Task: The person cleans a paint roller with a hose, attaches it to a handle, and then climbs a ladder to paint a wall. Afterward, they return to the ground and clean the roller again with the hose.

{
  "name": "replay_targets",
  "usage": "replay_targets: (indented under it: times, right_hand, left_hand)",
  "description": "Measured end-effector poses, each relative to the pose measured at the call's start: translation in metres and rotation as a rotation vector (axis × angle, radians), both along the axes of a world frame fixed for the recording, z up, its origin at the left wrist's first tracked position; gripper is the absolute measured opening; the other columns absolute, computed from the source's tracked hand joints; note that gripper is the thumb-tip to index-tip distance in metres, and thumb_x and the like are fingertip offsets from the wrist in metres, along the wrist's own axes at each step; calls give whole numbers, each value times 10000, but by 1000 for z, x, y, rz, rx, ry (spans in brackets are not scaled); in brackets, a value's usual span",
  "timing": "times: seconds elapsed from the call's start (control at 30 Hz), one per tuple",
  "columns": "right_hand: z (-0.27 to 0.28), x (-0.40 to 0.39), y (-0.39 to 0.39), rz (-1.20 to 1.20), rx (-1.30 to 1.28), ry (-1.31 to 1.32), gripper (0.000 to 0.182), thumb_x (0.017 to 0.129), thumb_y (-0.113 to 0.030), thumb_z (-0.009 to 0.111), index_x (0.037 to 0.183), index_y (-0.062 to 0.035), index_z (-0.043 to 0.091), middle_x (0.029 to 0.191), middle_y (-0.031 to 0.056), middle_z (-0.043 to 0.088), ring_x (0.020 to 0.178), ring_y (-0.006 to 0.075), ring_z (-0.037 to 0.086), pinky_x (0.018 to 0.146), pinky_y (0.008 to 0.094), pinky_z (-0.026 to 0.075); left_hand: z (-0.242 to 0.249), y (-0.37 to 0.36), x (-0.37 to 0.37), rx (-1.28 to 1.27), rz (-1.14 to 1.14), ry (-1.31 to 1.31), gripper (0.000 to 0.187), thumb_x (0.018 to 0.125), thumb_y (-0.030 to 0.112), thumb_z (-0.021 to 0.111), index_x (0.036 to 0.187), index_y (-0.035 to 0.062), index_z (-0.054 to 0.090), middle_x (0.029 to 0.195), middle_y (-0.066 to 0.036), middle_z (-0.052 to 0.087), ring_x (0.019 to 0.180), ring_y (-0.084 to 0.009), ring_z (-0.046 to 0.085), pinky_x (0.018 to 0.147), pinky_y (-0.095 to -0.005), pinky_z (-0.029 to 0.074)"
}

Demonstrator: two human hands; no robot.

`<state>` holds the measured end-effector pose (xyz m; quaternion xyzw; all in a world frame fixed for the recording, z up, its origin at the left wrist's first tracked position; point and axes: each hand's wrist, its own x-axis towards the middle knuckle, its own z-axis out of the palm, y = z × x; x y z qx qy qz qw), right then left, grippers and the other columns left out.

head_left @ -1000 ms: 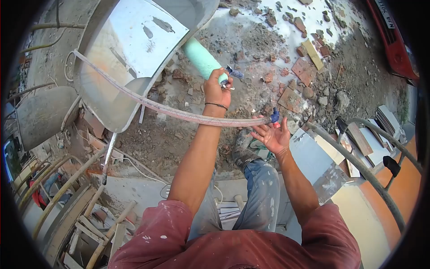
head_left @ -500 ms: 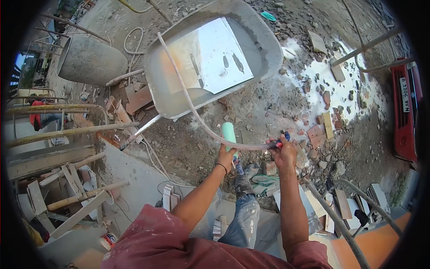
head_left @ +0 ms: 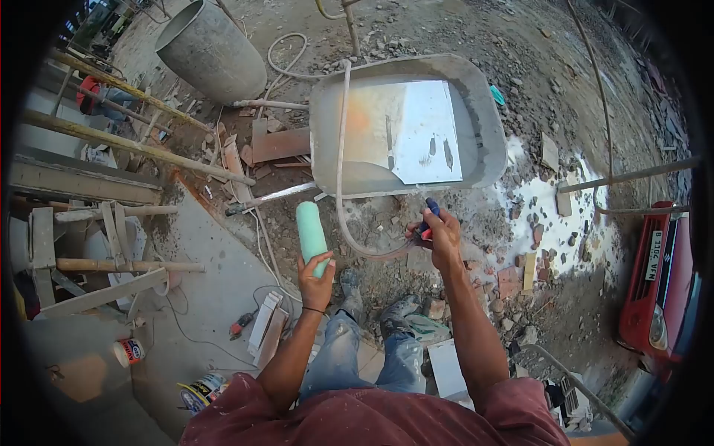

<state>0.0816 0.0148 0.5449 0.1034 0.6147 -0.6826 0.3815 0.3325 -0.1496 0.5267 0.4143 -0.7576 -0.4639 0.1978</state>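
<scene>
My left hand (head_left: 316,281) is closed round the lower end of a pale green paint roller (head_left: 311,229), which points up and away from me. To its right, my right hand (head_left: 440,236) grips a dark blue spray nozzle (head_left: 431,213) with a red part, at the end of a clear hose (head_left: 341,178). The hose curves up from the nozzle and lies across a wheelbarrow tray (head_left: 491,141) of cloudy water. In the tray rests a white panel (head_left: 425,160) with dark marks.
A concrete cylinder (head_left: 216,56) stands at the upper left, near scaffold poles (head_left: 141,149) and a crouching person (head_left: 100,95). A red car (head_left: 645,297) is at the right. Paint buckets (head_left: 129,351) and a red-handled tool (head_left: 240,325) lie lower left.
My left hand has moved left with the roller, away from my right hand. My right hand has turned the nozzle upward. The view has shifted, and both my legs now show.
</scene>
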Motion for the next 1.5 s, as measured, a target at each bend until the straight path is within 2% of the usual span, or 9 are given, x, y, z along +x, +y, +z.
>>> replay_targets:
  times: [0.23, 0.33, 0.4, 0.5, 0.63, 0.77, 0.9, 1.17, 1.5]
  right_hand:
    - [14, -27, -74, -289, -270, 52, 398, 949, -376, 597, 1097, -7, 624, 647, 34, 547, 570, 132, 541, 614, 348, 555]
    - [25, -33, -90, -344, -410, -24, 407, 973, -387, 517, 1154, -27, 573, 644, 36, 504, 579, 166, 506, 700, 417, 539]
    - [40, -26, -104, -379, -425, -44, 360, 973, -310, 491, 1200, -36, 543, 664, 51, 531, 541, 198, 516, 645, 419, 537]
    - [29, -8, -127, -129, -96, 260, 335, 970, -268, 487, 1218, -49, 537, 659, 52, 537, 486, 192, 510, 520, 376, 519]
    - [-11, 0, -148, -74, 28, 72, 267, 958, -237, 520, 1197, -130, 569, 553, 32, 483, 427, 170, 478, 387, 332, 389]
    - [-11, -11, -172, 12, 68, 107, 246, 948, -226, 533, 1162, -112, 572, 568, 34, 489, 461, 181, 511, 413, 361, 461]
    - [-8, -41, -186, 31, 127, 13, 283, 948, -188, 511, 1204, -77, 468, 665, 87, 546, 612, 260, 621, 630, 565, 582]
    - [-4, -61, -190, -2, 86, 180, 186, 922, -204, 558, 1050, -71, 536, 553, 39, 455, 394, 159, 427, 354, 328, 345]
    - [-50, -74, -190, -66, 72, 7, 198, 927, -225, 525, 1009, -46, 532, 573, 49, 447, 430, 179, 423, 403, 362, 370]
  left_hand:
    - [29, -63, 6, 228, 74, 143, 170, 906, 99, 663, 1064, 78, 719, 1119, -93, 568, 981, -227, 611, 832, -347, 515]
    - [26, -92, 30, 330, 143, 160, 181, 933, 130, 639, 1093, 89, 714, 1017, -64, 634, 836, -147, 630, 654, -288, 518]
    - [35, -106, 52, 559, 221, 155, 209, 956, 147, 612, 1151, 131, 686, 1020, -36, 649, 633, -62, 630, 374, -202, 348]
    - [44, -135, 90, 600, 271, 107, 207, 957, 160, 616, 1151, 128, 683, 1002, -35, 650, 700, -70, 661, 391, -202, 344]
    - [31, -164, 117, 596, 249, 184, 211, 956, 152, 608, 1148, 112, 687, 1015, -74, 663, 614, -81, 599, 414, -226, 381]
    - [34, -186, 129, 606, 265, 163, 211, 957, 143, 603, 1148, 96, 681, 1073, -97, 655, 649, -112, 641, 403, -222, 372]
    - [39, -196, 141, 635, 325, 185, 199, 969, 175, 597, 1149, 133, 672, 1063, -50, 652, 684, -101, 668, 380, -199, 315]
    - [54, -187, 162, 646, 415, 176, 211, 965, 154, 593, 1158, 114, 670, 1041, -77, 667, 699, -125, 686, 373, -194, 335]
    - [73, -166, 170, 622, 495, 127, 207, 984, 181, 561, 1169, 130, 641, 1077, -61, 648, 718, -157, 697, 378, -205, 295]
